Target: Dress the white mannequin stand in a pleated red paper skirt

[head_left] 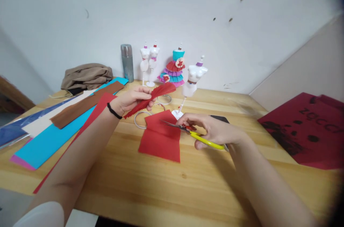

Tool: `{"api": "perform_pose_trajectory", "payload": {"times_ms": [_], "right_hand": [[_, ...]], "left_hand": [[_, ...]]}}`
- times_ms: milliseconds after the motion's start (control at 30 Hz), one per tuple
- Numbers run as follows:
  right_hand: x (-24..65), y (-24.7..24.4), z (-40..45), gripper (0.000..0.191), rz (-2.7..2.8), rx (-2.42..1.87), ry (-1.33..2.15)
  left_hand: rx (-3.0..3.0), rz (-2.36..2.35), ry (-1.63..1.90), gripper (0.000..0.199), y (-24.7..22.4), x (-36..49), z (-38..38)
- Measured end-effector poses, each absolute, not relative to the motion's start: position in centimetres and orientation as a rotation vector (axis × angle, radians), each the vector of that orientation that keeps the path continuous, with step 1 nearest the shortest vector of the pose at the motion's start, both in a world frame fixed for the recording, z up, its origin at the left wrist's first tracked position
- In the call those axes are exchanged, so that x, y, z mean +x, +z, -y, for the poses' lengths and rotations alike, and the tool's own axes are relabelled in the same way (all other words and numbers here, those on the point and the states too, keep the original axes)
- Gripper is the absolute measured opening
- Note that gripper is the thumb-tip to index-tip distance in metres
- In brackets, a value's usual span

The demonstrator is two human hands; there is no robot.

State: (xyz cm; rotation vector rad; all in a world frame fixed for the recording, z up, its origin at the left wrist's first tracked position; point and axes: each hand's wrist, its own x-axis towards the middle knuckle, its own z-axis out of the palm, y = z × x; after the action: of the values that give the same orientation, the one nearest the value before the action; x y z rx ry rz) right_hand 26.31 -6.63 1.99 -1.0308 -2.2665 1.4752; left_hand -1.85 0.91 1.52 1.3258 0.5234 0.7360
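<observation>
My left hand [135,98] pinches a gathered strip of red crepe paper [161,91] with a jagged edge, held above the table. My right hand [205,128] is closed around scissors [205,140] with a yellow handle. Their blades point left, over a creased piece of red paper [161,141] lying flat on the wood. Rings of tape [139,120] lie beside that piece, under my left hand. Just behind the scissors stands a small white dress form [190,83] with a purple neck band and a brown waist band.
Folded crepe paper in blue [48,148], brown [86,107] and other colours covers the table's left side. Behind stand a grey bottle [127,63], two white dress forms [145,58] and one in a ruffled paper dress [176,67]. A red bag [306,130] lies right, brown cloth [87,76] left.
</observation>
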Motion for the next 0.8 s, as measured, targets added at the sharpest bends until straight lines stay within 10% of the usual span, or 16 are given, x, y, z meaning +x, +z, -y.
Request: {"api": "perform_pose_trajectory", "payload": {"times_ms": [200,500,667,800], "right_hand": [[24.4,-0.6,6.6,0.039,2.483,-1.092,1.374],[19.4,-2.7,9.7,0.046,2.871,-1.32,0.295],[20.5,-1.8,8.4,0.02,2.426,-1.413,0.777],[20.8,-1.1,6.9,0.048,1.701,-1.205,1.044]], "left_hand": [[1.212,-0.432,0.792,0.026,1.0,-1.4,-0.7],[1.085,-0.342,0.904,0.027,-0.1,-0.4,-0.2],[1.075,-0.369,0.875,0.027,0.1,0.4,0.4],[1.141,-0.424,0.842,0.024,0.6,1.5,1.2]]}}
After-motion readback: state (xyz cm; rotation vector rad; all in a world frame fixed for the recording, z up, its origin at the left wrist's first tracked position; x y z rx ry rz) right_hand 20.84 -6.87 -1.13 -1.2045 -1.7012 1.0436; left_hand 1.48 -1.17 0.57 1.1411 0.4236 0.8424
